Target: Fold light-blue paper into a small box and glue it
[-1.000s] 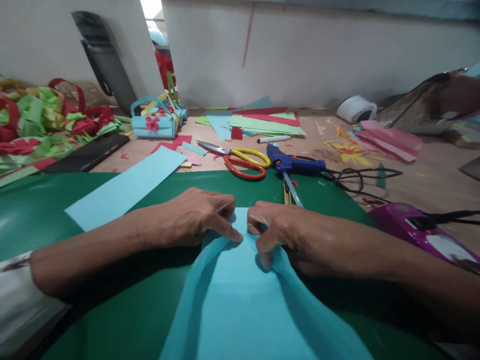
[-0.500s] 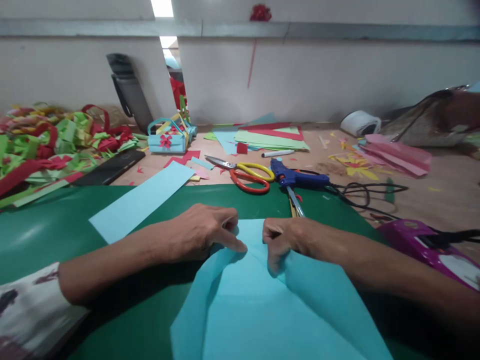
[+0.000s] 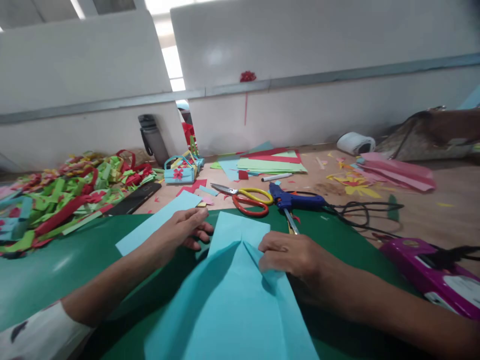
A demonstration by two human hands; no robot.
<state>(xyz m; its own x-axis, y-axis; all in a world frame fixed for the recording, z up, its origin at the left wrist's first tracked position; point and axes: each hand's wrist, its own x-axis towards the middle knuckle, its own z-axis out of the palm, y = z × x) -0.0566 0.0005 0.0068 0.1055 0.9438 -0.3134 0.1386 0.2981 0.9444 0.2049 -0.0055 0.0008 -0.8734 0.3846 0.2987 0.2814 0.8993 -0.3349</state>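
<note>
A large light blue paper sheet (image 3: 232, 290) lies folded and raised on the green cutting mat (image 3: 75, 260) in front of me. My right hand (image 3: 288, 255) is closed on the sheet's right fold, pinching it near the middle crease. My left hand (image 3: 183, 230) rests to the left of the sheet's top edge with its fingers stretched out on the mat. It touches the end of a pale blue paper strip (image 3: 157, 222) and holds nothing.
Beyond the mat lie red-and-yellow scissors (image 3: 247, 197), a blue glue gun (image 3: 294, 200) with a black cord, a white marker (image 3: 275, 177) and stacked coloured sheets (image 3: 266, 162). Paper scraps (image 3: 63, 190), a phone (image 3: 133, 198) and a small paper basket (image 3: 180, 172) sit left. A purple device (image 3: 423, 265) is right.
My left hand has let go of the sheet's top and moved left onto the mat. The top edge now lies folded flat, my right hand stays pinched on it, and the view has tilted up.
</note>
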